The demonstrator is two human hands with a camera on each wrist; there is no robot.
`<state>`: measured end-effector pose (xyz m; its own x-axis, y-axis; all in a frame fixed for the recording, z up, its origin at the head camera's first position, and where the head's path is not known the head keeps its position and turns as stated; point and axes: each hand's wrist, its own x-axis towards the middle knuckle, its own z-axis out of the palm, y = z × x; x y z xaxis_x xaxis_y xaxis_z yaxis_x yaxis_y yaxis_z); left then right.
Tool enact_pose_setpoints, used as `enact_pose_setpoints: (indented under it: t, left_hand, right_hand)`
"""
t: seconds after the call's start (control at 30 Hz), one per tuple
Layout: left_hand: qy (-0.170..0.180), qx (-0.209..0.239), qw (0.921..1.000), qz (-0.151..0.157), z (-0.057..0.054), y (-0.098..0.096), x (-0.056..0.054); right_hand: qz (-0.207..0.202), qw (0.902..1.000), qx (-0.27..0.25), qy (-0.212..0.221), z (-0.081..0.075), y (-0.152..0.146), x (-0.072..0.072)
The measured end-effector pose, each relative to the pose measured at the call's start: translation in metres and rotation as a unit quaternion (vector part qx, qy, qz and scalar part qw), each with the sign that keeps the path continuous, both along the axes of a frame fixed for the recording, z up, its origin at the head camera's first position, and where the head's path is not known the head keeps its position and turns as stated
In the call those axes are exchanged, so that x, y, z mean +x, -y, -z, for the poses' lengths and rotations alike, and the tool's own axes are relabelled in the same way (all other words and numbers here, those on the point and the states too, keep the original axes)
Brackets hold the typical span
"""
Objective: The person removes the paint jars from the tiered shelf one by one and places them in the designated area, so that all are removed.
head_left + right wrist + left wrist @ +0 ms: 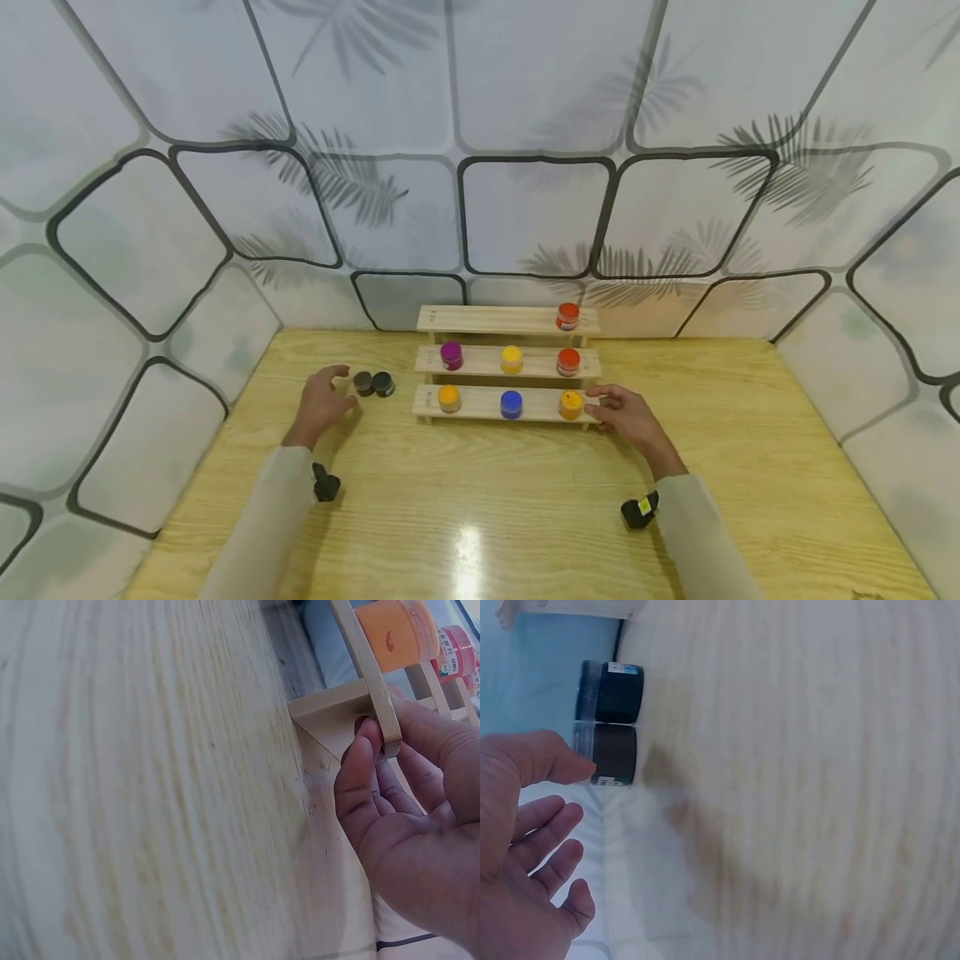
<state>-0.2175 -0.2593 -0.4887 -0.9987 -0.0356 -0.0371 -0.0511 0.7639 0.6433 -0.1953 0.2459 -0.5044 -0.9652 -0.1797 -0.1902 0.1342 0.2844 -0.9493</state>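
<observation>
My left hand (322, 406) is just left of two small dark paint jars, a brownish-black jar (363, 383) and a black jar (383, 384). Its fingers are loosely bent and hold nothing; in the left wrist view the thumb overlaps the edge of the brownish jar (615, 754). At the right end of a three-step wooden rack (472, 402), my right hand (626, 417) pinches the tip of the lowest plank (379, 712) between thumb and fingers. Close beside that hand, an orange-yellow jar (571, 405) stands on the same step.
Also on the lowest step are an orange jar (449, 398) and a blue jar (512, 405). The middle step carries purple (452, 356), yellow (512, 360) and red jars (568, 362). Another red jar (567, 316) stands top right. Behind the wooden table (420, 500) hangs patterned fabric (532, 217).
</observation>
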Motion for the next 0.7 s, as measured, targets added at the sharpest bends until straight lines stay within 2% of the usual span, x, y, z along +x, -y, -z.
enact_pose_setpoints:
  t: [0.23, 0.37, 0.53, 0.7]
  left_hand:
    - [0.006, 0.043, 0.9989, -0.014, -0.013, -0.002, -0.004]
    - [0.005, 0.052, 0.9985, -0.019, -0.021, -0.005, -0.006]
    - [-0.010, 0.060, 0.9981, -0.010, -0.031, -0.013, -0.010]
    - [-0.043, 0.056, 0.9975, 0.005, -0.043, -0.025, -0.016]
  right_hand:
    - [-0.005, 1.0000, 0.003, 0.004, -0.002, 0.001, 0.000]
    - [-0.006, 0.9999, 0.007, 0.007, -0.002, 0.001, -0.001]
    - [-0.007, 0.9999, 0.007, 0.003, -0.002, 0.001, 0.000]
    - [-0.009, 1.0000, -0.003, 0.004, -0.001, 0.000, -0.001]
